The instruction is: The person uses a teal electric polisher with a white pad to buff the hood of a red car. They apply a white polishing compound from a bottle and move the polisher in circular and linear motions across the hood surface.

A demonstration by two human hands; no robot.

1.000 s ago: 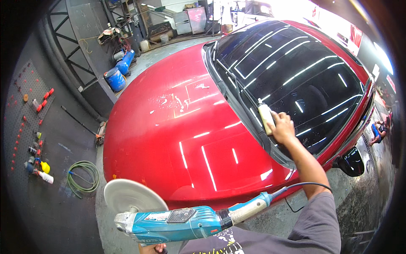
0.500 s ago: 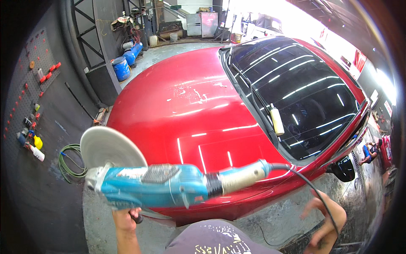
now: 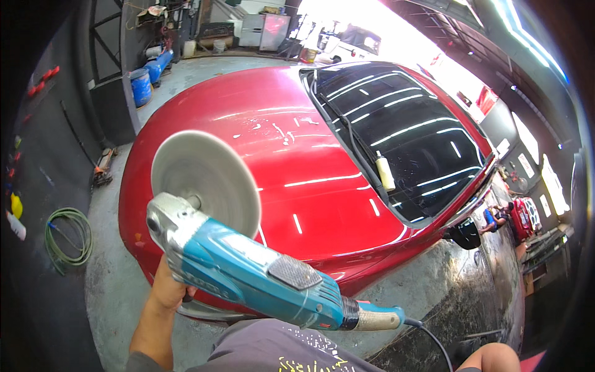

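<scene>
My left hand [image 3: 167,287] is closed beneath the head of a blue-green power polisher [image 3: 260,266], apparently around its side handle, which is mostly hidden. The polisher is held up at a slant, its large round pale pad [image 3: 207,173] tilted up above the bonnet of a red car [image 3: 310,223]. A black cord [image 3: 434,341] runs from the polisher's rear grip to the lower edge. Of my right arm only a bent bare part [image 3: 489,358] shows at the lower right; the hand is out of sight. White smears [image 3: 286,134] lie on the bonnet.
A pale bottle [image 3: 385,172] rests at the base of the dark windscreen [image 3: 396,133]. A coiled green hose [image 3: 68,242] hangs by the left wall. A blue drum [image 3: 141,87] stands beyond the car's front. A person [image 3: 494,218] is at the far right near another red car.
The polisher has swung from nearly level to a slant, its grip end lower and its pad higher and further right. My right hand has dropped out of view. The whole view has shifted.
</scene>
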